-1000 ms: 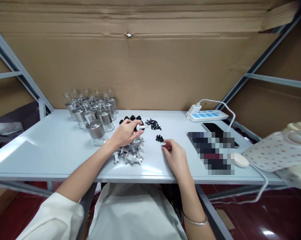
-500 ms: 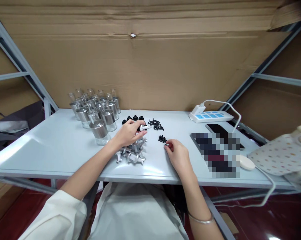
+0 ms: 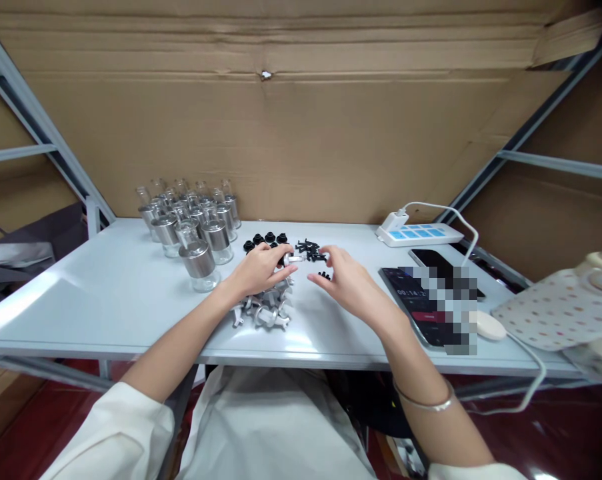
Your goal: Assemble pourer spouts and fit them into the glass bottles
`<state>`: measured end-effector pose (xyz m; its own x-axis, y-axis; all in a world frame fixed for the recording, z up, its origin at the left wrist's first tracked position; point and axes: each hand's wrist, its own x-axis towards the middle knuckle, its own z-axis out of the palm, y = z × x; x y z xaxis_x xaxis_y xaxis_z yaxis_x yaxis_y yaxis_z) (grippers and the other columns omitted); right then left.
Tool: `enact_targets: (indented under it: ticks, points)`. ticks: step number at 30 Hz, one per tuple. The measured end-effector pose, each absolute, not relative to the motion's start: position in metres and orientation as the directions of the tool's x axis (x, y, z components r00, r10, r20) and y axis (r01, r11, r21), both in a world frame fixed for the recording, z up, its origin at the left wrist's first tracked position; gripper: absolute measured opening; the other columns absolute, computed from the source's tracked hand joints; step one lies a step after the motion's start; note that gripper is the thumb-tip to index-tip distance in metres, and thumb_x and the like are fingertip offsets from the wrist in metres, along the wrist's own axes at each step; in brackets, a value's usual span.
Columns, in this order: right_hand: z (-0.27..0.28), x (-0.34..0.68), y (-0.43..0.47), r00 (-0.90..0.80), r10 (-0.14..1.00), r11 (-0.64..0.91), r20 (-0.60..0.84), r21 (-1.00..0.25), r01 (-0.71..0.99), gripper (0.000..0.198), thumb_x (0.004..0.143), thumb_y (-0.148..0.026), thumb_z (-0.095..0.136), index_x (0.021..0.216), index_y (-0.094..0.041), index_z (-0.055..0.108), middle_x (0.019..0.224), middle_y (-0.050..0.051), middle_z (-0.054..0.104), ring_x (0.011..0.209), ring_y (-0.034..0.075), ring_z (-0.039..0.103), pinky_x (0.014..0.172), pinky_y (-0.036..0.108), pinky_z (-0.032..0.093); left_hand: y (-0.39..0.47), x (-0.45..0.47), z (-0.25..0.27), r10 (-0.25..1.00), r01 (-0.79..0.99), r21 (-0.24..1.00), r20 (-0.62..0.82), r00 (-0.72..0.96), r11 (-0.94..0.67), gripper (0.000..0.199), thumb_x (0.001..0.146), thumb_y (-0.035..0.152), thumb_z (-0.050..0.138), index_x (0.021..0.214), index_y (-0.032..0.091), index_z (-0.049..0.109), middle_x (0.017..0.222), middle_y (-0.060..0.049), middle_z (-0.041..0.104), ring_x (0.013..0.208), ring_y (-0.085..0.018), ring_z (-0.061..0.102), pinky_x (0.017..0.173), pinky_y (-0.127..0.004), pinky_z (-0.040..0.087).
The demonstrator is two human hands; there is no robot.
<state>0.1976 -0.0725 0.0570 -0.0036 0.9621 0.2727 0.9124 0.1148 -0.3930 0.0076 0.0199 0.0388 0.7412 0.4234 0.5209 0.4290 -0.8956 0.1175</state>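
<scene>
The left hand (image 3: 261, 268) pinches a silvery fitting (image 3: 295, 259) in its fingers, while the right hand (image 3: 351, 283), fingers parted, hangs near small black pieces (image 3: 323, 275).

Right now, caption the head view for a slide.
Left hand gripping a silvery part, right hand open near small black pieces, glass bottles standing to the left.
</scene>
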Motion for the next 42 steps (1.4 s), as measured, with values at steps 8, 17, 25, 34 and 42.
enact_targets:
  ticks: [8, 17, 25, 34, 42]
  points:
    - [0.084, 0.179, -0.022, -0.373, 0.907, 0.417, 0.197, -0.549, 0.725, 0.02, 0.091, -0.028, 0.039, 0.104, -0.017, 0.051, 0.076, 0.004, 0.063, 0.065, 0.015, 0.054, 0.062, 0.027, 0.039, 0.028, 0.003, 0.031, 0.48, 0.534, 0.101, 0.599, 0.641, -0.84, 0.034, 0.093, 0.037, 0.035, 0.113, 0.012, 0.047, 0.095, -0.01, 0.066, 0.078, -0.019, 0.061, 0.072, -0.031, 0.044]
    - [0.06, 0.187, -0.009, -0.262, 0.916, 0.4, 0.302, -0.711, 0.578, 0.037, 0.089, -0.045, 0.033, 0.062, -0.02, 0.041, 0.057, -0.003, 0.046, 0.056, 0.011, 0.042, 0.059, 0.025, 0.033, 0.027, 0.005, 0.029, 0.508, 0.502, 0.195, 0.597, 0.621, -0.843, 0.041, 0.091, 0.038, 0.042, 0.124, 0.013, 0.039, 0.109, -0.013, 0.059, 0.081, -0.018, 0.061, 0.074, -0.031, 0.046]
    - [0.047, 0.183, -0.004, -0.167, 0.912, 0.394, 0.375, -0.688, 0.609, 0.042, 0.087, -0.045, 0.029, 0.053, -0.022, 0.027, 0.05, -0.005, 0.027, 0.05, 0.01, 0.027, 0.052, 0.026, 0.023, 0.031, 0.004, 0.03, 0.405, 0.472, 0.073, 0.639, 0.654, -0.879, 0.042, 0.089, 0.053, 0.042, 0.094, 0.014, 0.057, 0.069, -0.002, 0.061, 0.062, -0.014, 0.055, 0.074, -0.03, 0.042]
    - [0.054, 0.18, -0.009, -0.371, 0.922, 0.165, 0.11, -0.979, 0.119, 0.058, 0.076, -0.068, 0.048, 0.051, -0.024, 0.02, 0.046, -0.01, 0.015, 0.045, 0.006, 0.013, 0.044, 0.025, 0.011, 0.026, 0.009, 0.03, 0.36, 0.451, 0.044, 0.673, 0.646, -0.892, 0.039, 0.096, 0.042, 0.019, 0.079, 0.018, 0.045, 0.071, -0.004, 0.054, 0.061, -0.015, 0.048, 0.062, -0.027, 0.039]
    - [0.05, 0.157, -0.019, -0.2, 0.895, 0.441, 0.399, -0.859, 0.26, 0.056, 0.081, -0.071, 0.036, 0.055, -0.021, 0.034, 0.052, -0.005, 0.031, 0.048, 0.009, 0.028, 0.049, 0.025, 0.025, 0.025, 0.006, 0.04, 0.553, 0.443, 0.361, 0.7, 0.452, -0.82, 0.037, 0.091, 0.043, 0.021, 0.066, 0.021, 0.037, 0.056, 0.001, 0.044, 0.052, -0.013, 0.041, 0.053, -0.025, 0.034]
